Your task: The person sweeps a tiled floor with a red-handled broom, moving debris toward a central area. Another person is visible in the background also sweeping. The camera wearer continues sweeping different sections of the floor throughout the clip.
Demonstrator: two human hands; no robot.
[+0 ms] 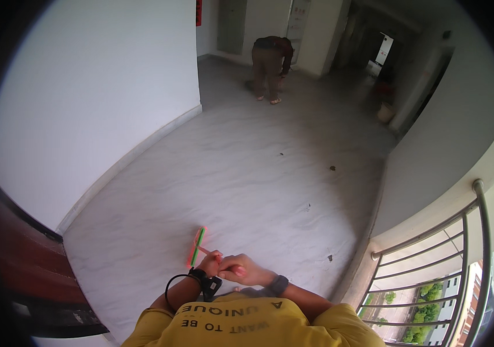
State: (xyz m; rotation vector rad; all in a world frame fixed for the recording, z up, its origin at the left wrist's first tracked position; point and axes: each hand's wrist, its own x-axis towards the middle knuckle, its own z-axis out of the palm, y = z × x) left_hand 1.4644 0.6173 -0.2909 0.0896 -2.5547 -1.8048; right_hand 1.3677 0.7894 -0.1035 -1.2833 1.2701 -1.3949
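Before me, low in the head view, my left hand [210, 263] and my right hand [241, 270] are close together, both closed around one handle with a pink end [240, 271]. The handle leads to a pink and green floor-tool head [198, 246], which lies over the grey marbled floor [160, 204] just beyond my left hand; whether it is a mop or a broom I cannot tell. Most of the handle is hidden by my hands. Several small dark bits, one a brown scrap [332, 168], lie on the floor to the right.
A person [270, 65] bends over near the far wall. A pale bucket [385, 112] stands by the right wall of the dim corridor. A metal railing [420, 277] runs along the right, with trees outside. On the left are a white wall [99, 95] and a dark red door [38, 260].
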